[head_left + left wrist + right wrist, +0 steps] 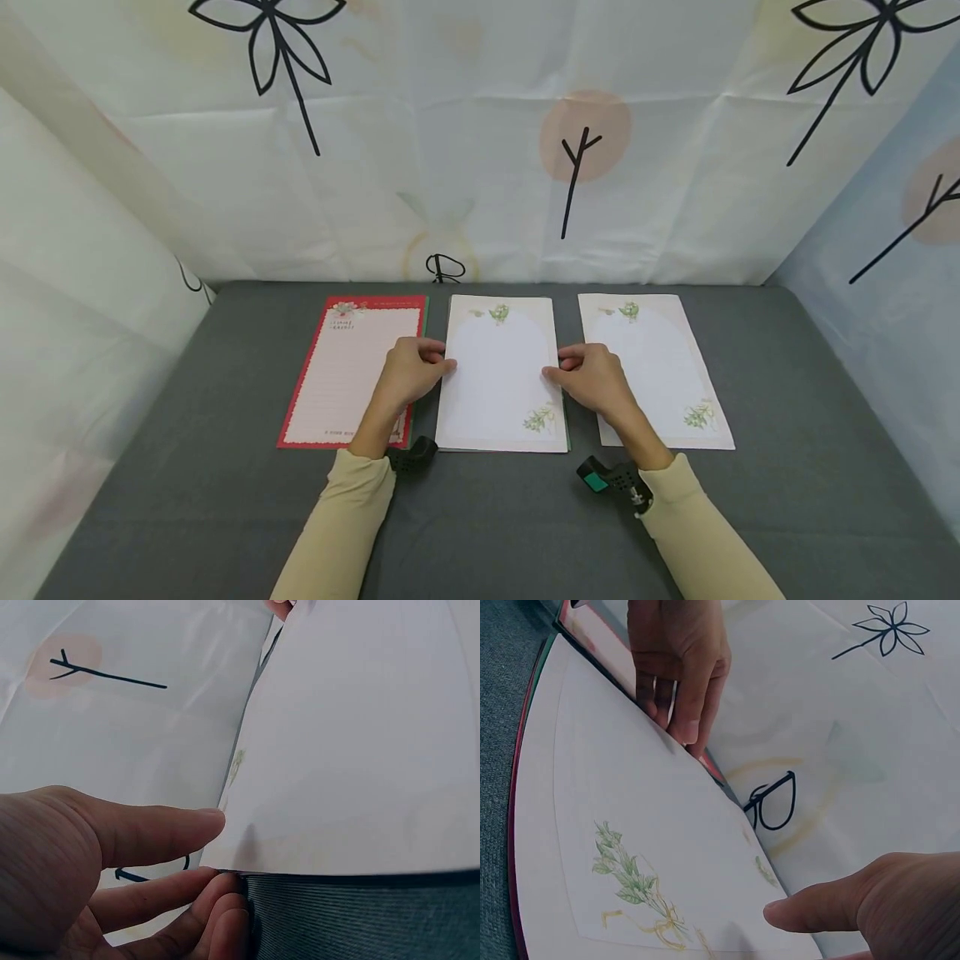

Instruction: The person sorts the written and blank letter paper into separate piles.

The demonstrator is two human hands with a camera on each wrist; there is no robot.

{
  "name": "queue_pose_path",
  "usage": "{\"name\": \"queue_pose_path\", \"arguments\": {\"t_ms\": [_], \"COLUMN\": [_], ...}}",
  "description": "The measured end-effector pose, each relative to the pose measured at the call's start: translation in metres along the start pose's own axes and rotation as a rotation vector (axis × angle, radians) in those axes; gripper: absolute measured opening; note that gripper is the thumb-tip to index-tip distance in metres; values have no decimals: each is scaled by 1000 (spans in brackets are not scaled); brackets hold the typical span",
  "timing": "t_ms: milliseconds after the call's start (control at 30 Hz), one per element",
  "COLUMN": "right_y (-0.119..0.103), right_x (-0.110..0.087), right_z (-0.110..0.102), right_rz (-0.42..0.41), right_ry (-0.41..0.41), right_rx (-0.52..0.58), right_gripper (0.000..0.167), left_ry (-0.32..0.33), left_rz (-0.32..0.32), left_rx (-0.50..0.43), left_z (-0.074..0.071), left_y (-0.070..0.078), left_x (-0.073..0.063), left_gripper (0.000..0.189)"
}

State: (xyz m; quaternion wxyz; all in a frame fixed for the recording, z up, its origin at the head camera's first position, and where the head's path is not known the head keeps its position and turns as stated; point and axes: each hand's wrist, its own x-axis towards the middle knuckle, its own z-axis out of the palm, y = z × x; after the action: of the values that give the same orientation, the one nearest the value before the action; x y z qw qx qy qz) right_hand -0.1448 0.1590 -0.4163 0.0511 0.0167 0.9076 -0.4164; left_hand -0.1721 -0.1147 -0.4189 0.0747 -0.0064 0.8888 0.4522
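Observation:
A stack of stationery paper (pixel 495 375), its top sheet white with green leaf sprigs, lies in the middle of the table between both hands. On its left edge, my left hand (pixel 412 368) pinches the sheets, thumb above and fingers at the side. At the right edge, my right hand (pixel 594 377) holds the stack likewise; its fingers are mostly hidden in the right wrist view, where the thumb (pixel 814 906) lies over the paper. Thin red and green edges show beneath the top sheet there. Under the left wrist lies red-bordered lined paper (pixel 345 375), and a matching leaf-sprig sheet (pixel 660 358) lies partly under the right hand.
A dark grey cloth covers the table (pixel 495 525). White printed curtains (pixel 450 167) hang behind it and at both sides. The three paper piles lie in a row towards the back edge, with narrow gaps between them. Each wrist wears a black camera mount (pixel 412 456).

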Motion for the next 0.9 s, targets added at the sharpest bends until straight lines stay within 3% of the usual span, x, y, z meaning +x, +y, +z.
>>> {"name": "queue_pose_path", "arguments": {"t_ms": [367, 600, 900], "right_y": [-2, 0, 2], "right_x": [0, 0, 2], "right_z": [-2, -1, -5], "right_rz": [-31, -43, -63], "right_ry": [33, 46, -14], "right_rx": [11, 129, 273], "right_gripper": [39, 36, 42], "left_ry": [25, -20, -53], "left_rz": [33, 19, 61], "left_rx": [-95, -183, -264], "left_z": [3, 2, 1], "left_y": [1, 0, -1], "left_x": [1, 1, 1], "left_gripper": [38, 45, 46]}}
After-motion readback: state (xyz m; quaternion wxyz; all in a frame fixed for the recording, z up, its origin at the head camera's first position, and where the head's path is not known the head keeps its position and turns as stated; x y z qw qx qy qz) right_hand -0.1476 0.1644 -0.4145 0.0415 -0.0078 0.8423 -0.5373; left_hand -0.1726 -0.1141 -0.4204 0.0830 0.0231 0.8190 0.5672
